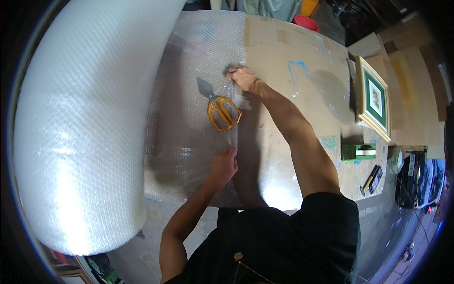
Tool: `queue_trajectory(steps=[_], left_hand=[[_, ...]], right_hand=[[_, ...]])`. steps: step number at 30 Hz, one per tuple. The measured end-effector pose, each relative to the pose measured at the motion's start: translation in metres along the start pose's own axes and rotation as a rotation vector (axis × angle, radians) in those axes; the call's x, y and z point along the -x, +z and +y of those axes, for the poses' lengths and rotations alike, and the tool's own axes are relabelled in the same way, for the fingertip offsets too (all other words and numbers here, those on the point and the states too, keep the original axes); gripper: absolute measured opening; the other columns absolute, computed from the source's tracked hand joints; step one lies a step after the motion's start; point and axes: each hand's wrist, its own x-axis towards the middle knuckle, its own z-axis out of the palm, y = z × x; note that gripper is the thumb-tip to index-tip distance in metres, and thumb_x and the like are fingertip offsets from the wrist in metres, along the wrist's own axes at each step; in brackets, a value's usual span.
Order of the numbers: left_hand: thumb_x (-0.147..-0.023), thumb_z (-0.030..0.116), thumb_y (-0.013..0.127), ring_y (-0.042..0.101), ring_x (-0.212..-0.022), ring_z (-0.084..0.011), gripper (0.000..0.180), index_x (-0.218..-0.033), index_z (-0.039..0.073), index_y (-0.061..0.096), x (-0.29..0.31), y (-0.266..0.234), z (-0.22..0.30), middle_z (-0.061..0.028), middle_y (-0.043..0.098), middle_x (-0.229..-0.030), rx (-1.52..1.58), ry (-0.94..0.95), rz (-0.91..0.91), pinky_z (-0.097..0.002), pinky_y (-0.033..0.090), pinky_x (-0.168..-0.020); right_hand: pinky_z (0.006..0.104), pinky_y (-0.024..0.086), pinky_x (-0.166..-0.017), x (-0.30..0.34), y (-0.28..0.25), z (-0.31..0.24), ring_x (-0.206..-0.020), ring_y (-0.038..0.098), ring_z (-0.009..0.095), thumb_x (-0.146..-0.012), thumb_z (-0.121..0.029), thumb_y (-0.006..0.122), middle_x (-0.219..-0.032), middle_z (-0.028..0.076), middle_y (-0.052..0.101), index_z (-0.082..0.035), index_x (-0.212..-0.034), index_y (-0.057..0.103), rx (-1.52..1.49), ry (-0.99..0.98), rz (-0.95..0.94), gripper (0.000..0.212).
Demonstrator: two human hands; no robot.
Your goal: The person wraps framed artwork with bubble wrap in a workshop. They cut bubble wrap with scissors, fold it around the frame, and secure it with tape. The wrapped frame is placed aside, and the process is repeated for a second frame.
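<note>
A sheet of clear bubble wrap lies over the left part of the table, running out from a big roll at the left. My right hand is closed on the sheet's right edge, where the plastic bunches at the fingers. Nearer to me, my left hand pinches the same edge. Scissors with orange handles rest on the sheet between the two hands, their grey blades pointing away from me. Neither hand touches them.
The brown tabletop bears paint marks. On its right side are a gold-framed picture, a green tape dispenser, a hammer and a phone. A red bucket stands beyond the far edge.
</note>
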Motion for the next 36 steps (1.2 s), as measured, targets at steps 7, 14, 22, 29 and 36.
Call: queue_trajectory(steps=[7,14,22,29,36], left_hand=[[-0.078,0.007,0.062,0.060,-0.079,-0.0347,0.028,-0.104,0.004,0.053,-0.004,0.058,0.092,-0.0171,0.057,-0.091,0.096,0.094,-0.125,-0.0441,0.050,-0.069],[-0.077,0.005,0.061,0.059,-0.084,-0.0360,0.028,-0.104,0.002,0.052,-0.015,0.132,0.180,-0.0185,0.058,-0.092,0.213,0.177,-0.171,-0.0443,0.050,-0.072],[-0.078,0.005,0.060,0.059,-0.080,-0.0358,0.029,-0.106,0.002,0.052,-0.023,0.201,0.262,-0.0173,0.056,-0.090,0.275,0.201,-0.188,-0.0446,0.049,-0.069],[-0.079,0.005,0.058,0.058,-0.076,-0.0380,0.029,-0.107,0.001,0.052,-0.025,0.227,0.319,-0.0191,0.056,-0.087,0.294,0.179,-0.164,-0.0469,0.049,-0.067],[-0.078,0.004,0.060,0.061,-0.079,-0.0373,0.028,-0.105,-0.001,0.057,-0.038,0.219,0.340,-0.0195,0.061,-0.091,0.404,0.000,-0.406,-0.0433,0.050,-0.070]], right_hand=[[0.0421,0.039,-0.103,0.111,-0.020,0.050,-0.120,0.051,0.026,-0.076,-0.011,0.062,-0.113,0.004,0.061,-0.010,-0.087,0.054,0.062,0.033,-0.031,0.013],[0.0428,0.037,-0.103,0.234,-0.036,0.101,-0.117,0.054,0.024,-0.078,-0.012,0.062,-0.121,0.002,0.061,-0.016,-0.115,0.062,0.074,0.131,-0.092,0.037],[0.0422,0.037,-0.100,0.328,-0.059,0.148,-0.108,0.060,0.023,-0.080,-0.023,0.059,-0.099,0.004,0.070,-0.025,-0.106,0.069,0.144,0.346,-0.244,0.028],[0.0419,0.037,-0.097,0.376,-0.090,0.155,-0.107,0.061,0.021,-0.087,-0.024,0.051,-0.101,0.006,0.069,-0.023,-0.102,0.070,0.270,0.454,-0.260,0.025],[0.0525,0.032,-0.105,0.355,-0.132,0.051,-0.123,0.048,0.038,-0.085,-0.041,0.056,-0.127,0.018,0.054,-0.010,-0.131,0.051,-0.222,0.743,-0.277,0.055]])
